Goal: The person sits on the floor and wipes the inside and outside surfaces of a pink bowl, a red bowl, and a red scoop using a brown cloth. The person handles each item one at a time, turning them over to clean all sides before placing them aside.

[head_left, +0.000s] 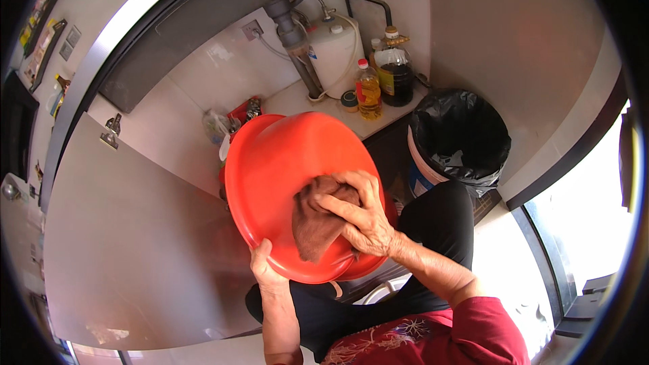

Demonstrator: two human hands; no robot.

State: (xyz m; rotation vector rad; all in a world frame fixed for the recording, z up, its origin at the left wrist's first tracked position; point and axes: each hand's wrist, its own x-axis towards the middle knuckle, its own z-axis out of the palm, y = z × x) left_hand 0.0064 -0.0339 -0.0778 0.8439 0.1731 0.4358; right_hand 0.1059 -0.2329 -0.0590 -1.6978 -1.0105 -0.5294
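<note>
Holding a bunched brown cloth against the red plastic basin, the right hand grasps with curled fingers; the left hand grips the basin's near-left rim, thumb on top, its fingers hidden. The basin tilts before the open cabinet, its longer visible extent running away from the person. Beyond both hands stretches most of its red surface; the cloth lies up and right of the left hand.
</note>
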